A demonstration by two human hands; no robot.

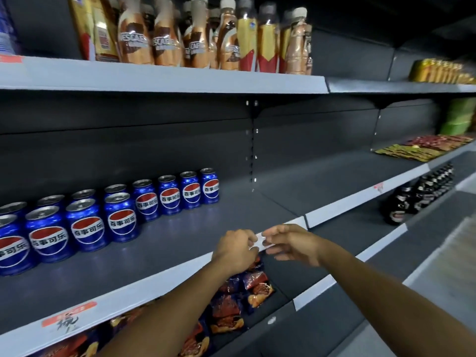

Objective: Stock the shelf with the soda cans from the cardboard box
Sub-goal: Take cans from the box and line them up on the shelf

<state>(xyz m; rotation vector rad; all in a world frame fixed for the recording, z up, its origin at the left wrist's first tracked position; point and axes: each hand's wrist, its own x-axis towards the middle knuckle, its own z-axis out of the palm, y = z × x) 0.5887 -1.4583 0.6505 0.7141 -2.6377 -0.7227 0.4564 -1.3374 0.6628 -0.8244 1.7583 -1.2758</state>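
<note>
Both hands at six o'clock: left hand and right hand pinch a white tag (shelf edge); cans at nine.

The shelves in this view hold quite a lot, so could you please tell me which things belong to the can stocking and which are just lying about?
Job:
blue Pepsi cans
middle shelf
left hand and right hand, both at its front price strip

Lying about:
Nescafe bottles
snack bags
dark bottles
flat sachets
</note>
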